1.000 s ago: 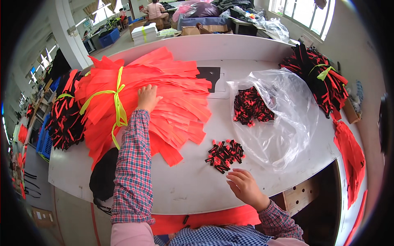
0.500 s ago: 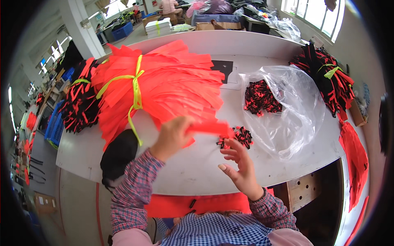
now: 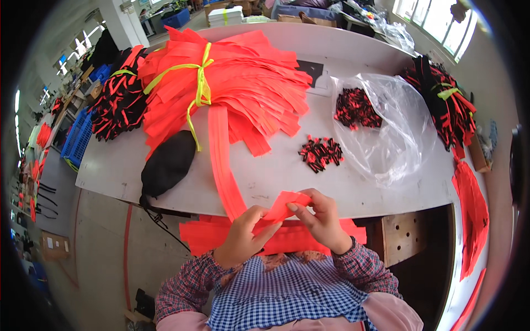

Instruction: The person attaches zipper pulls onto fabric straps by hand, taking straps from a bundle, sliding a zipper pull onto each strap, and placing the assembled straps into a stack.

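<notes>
A long red zipper strip [image 3: 223, 165] runs from the big tied bundle of red zipper strips [image 3: 248, 83] down to the table's near edge. My left hand [image 3: 243, 236] is closed round the strip there, thumb pointing inward. Its loose end is pinched between the thumb and fingers of my right hand [image 3: 326, 222], just in front of the edge. More red strips [image 3: 207, 236] lie across my lap under both hands. On the table beyond my right hand is a small heap of black and red pieces [image 3: 321, 153], which look like zipper pulls.
A clear plastic bag [image 3: 406, 138] with more such pieces lies right of the heap. Black-and-red bundles [image 3: 118, 102] stand at the far left and right. A black rounded object [image 3: 168, 164] with a cord rests at the left edge. Red strips [image 3: 472, 218] hang at the right.
My left hand has come down toward me, drawing the strip from the bundle to the near edge. My right hand, earlier open and apart from it, now grips the strip's end.
</notes>
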A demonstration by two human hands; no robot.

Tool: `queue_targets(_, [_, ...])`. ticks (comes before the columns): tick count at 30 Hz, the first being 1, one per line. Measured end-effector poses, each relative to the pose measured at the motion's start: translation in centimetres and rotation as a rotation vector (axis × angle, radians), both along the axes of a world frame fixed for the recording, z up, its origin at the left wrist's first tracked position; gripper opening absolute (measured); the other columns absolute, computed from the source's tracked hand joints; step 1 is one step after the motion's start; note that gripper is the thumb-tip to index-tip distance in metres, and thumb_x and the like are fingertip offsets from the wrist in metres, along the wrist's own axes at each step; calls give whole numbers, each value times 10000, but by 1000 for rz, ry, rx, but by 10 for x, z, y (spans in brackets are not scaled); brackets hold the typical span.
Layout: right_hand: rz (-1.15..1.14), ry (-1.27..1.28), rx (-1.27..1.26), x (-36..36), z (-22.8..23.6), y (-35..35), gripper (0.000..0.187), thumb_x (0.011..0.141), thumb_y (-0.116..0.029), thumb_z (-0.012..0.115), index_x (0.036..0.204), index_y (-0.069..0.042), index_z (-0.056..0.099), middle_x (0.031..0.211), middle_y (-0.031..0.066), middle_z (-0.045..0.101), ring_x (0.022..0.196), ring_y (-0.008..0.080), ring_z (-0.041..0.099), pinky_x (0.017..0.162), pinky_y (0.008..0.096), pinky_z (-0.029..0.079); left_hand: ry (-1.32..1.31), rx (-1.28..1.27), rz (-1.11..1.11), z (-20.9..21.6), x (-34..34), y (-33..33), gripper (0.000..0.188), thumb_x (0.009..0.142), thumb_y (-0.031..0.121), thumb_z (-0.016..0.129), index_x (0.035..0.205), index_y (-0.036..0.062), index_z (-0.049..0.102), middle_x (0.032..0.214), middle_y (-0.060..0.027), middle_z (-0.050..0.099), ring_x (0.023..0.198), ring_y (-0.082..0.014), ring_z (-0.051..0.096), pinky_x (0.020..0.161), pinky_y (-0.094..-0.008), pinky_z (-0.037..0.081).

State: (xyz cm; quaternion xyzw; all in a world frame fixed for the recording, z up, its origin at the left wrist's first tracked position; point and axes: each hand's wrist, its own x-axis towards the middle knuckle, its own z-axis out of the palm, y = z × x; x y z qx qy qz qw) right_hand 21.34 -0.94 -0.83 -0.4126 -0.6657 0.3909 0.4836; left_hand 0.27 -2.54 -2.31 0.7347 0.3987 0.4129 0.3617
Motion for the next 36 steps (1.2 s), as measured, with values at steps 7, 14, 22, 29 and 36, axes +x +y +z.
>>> queue_targets(7, [214,-159,78,-6,1,-15,169,962,-153,617,1009,9,631,782,195,616,664,329,620,614,378,491,-102,-74,44,20,3,-11,273,937,140,672,1161,-9,628,1026,-127,672,952,-206,667,794,-298,533])
queue_targets(14, [195,-155,16,-9,2,-18,150,962,-126,607,1009,12,638,750,149,651,627,270,640,608,341,510,-73,-46,72,18,-1,-14,145,927,88,670,1028,-15,687,935,-109,674,835,-200,665,720,-286,529])
queue_targets(22, [221,31,-50,-20,-28,-23,133,949,-124,591,872,-17,584,627,62,549,536,113,494,505,282,420,59,219,160,4,6,-18,99,883,56,703,965,4,682,868,-106,674,740,-235,674,630,-305,538])
queue_targets(29, [131,475,-387,-42,-45,-37,176,984,-119,541,822,-53,519,637,-76,435,595,13,375,517,224,350,267,628,169,-23,6,-10,145,832,14,731,968,-7,685,809,-74,642,670,-198,640,542,-306,528])
queue_targets(36, [125,794,-859,-45,-40,-38,193,999,-132,486,809,-108,497,615,-67,467,425,22,380,356,186,310,298,605,236,-33,10,-10,136,833,8,729,961,-10,687,793,-74,633,659,-201,633,530,-308,523])
